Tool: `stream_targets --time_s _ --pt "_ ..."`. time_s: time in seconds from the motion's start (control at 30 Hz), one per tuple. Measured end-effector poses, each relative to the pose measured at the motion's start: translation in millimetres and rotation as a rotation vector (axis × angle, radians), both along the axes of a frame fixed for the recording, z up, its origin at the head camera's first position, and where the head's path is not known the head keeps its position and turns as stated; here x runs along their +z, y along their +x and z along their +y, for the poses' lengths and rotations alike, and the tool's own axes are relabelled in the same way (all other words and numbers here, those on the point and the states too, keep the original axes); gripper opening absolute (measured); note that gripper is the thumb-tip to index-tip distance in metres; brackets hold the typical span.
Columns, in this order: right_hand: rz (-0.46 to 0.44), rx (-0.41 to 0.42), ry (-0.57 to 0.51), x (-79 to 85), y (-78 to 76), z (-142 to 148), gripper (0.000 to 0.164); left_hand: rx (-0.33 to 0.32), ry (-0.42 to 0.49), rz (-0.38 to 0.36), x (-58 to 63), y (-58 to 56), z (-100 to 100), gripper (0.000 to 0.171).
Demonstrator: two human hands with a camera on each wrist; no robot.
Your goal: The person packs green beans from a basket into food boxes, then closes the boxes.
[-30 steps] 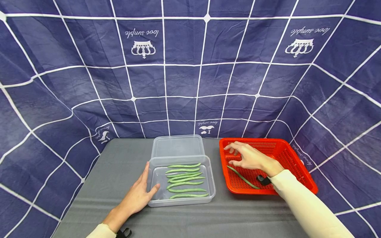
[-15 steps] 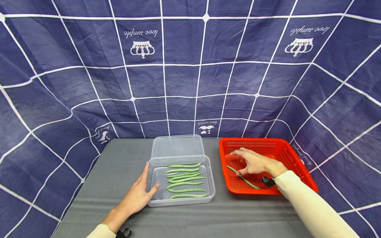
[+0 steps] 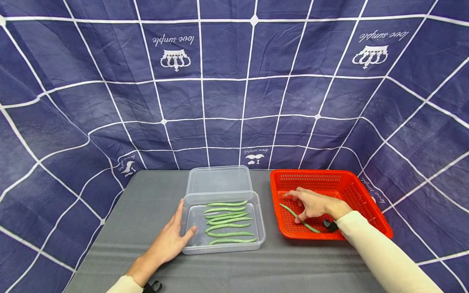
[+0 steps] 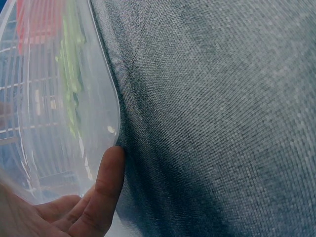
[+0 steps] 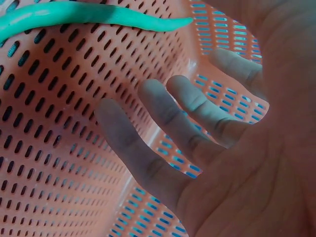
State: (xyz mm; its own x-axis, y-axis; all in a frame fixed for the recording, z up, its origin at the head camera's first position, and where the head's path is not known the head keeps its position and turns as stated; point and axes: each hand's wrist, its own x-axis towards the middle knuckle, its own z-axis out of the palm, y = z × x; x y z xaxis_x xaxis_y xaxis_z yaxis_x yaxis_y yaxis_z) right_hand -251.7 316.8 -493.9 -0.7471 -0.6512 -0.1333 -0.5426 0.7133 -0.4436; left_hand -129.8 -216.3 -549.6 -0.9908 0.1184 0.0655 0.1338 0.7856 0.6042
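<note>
My left hand (image 3: pixel 170 240) rests against the left side of a clear plastic container (image 3: pixel 261 221), fingers extended along its wall and thumb over the near-left part. In the left wrist view a fingertip (image 4: pixel 114 155) touches the container wall. Several green beans (image 3: pixel 229 234) lie in a roughly parallel row inside. My right hand (image 3: pixel 315 203) hovers within a red perforated basket (image 3: pixel 276 211), fingers spread and bent, thumb above or beside a single green bean (image 3: pixel 310 228). The right wrist view shows that green bean (image 5: pixel 89 13) apart from the four fingers, with nothing in the palm.
A clear lid (image 3: pixel 219 180) lies flat behind the container. Grey cloth (image 3: pixel 146 195) covers the table. Blue curtains with white grid lines (image 3: pixel 227 97) rise at the back and both sides. A strip of table separates container and basket.
My right hand has moved down and toward me, its thumb coming over the bean in the basket. My left hand and the container have stayed in place.
</note>
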Motion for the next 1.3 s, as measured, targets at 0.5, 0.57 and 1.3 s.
stream_targets --time_s 0.5,0.57,1.3 --pt "-0.086 0.028 -0.025 -12.1 -4.0 -4 0.09 0.0 0.005 0.009 0.8 0.3 0 0.11" --pt "-0.103 0.029 -0.036 -14.0 -4.8 -4 0.09 0.001 0.005 0.006 1.1 0.4 0 0.11" --pt "-0.094 0.066 -0.018 -19.5 -7.9 -5 0.078 0.004 -0.001 -0.01 -0.2 -0.5 -1 0.11"
